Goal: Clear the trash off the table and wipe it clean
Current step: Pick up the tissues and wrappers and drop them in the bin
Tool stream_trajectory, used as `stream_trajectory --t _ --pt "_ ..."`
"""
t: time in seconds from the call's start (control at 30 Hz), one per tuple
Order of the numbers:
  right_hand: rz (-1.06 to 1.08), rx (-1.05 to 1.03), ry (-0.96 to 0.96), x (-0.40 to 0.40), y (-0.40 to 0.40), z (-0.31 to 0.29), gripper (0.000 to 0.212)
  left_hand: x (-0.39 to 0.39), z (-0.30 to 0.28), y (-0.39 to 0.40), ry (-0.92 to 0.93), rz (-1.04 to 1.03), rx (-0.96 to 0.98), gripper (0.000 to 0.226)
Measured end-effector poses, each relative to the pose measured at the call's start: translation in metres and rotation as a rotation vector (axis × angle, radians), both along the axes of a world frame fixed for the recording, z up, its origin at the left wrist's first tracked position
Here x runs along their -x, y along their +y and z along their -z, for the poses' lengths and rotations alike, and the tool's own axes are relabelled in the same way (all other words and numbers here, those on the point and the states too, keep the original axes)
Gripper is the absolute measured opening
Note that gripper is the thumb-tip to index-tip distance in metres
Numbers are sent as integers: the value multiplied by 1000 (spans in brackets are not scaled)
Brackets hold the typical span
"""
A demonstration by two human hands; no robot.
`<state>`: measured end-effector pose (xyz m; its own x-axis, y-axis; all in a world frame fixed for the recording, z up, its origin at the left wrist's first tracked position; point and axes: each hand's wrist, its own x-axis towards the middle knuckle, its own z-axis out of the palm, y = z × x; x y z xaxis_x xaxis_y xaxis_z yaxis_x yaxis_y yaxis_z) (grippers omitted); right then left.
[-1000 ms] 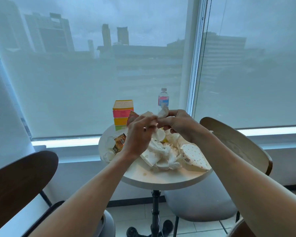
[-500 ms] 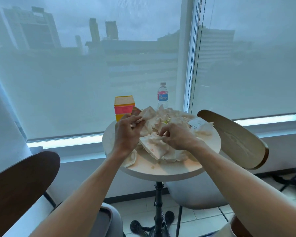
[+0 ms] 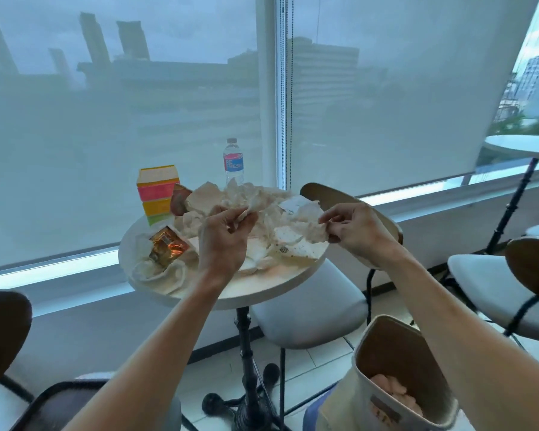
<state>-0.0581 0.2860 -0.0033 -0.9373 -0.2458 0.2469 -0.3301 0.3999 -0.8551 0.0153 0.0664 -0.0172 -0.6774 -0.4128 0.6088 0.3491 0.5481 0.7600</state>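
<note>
A small round white table point(image 3: 262, 287) carries a heap of crumpled white napkins and wrappers point(image 3: 255, 200). My left hand point(image 3: 224, 241) pinches a crumpled tissue point(image 3: 257, 206) above the heap's middle. My right hand point(image 3: 355, 231) grips the edge of a dotted white paper wrapper point(image 3: 305, 231) at the table's right side. A shiny orange snack wrapper point(image 3: 167, 247) lies on the left of the table over a crumpled white tissue point(image 3: 156, 273).
A striped pink, yellow and green box point(image 3: 157, 191) and a water bottle point(image 3: 233, 163) stand at the table's back edge. An open bin point(image 3: 395, 368) with trash inside sits on the floor at lower right. Chairs point(image 3: 311, 306) surround the table; another table point(image 3: 523, 147) is far right.
Both hands have drawn apart, each lifting a piece of paper from the heap. The view shifted right and down, bringing the bin and the second table into view.
</note>
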Motion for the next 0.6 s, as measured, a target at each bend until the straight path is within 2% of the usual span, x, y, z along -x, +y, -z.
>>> stream_trajectory --t 0.13,0.33,0.43,0.53,0.6 --pt "67 68 -129 4 60 31 23 3 9 48 -7 97 -10 17" --pt "136 -70 -301 16 147 111 31 9 41 125 -49 138 3 20" --pt "138 -222 -357 11 175 149 24 17 71 164 -144 89 52 22" --pt "83 -293 -498 9 198 187 15 25 108 199 -259 69 85 25" --pt "19 -329 -575 11 209 204 24 26 133 220 -365 79 115 26"
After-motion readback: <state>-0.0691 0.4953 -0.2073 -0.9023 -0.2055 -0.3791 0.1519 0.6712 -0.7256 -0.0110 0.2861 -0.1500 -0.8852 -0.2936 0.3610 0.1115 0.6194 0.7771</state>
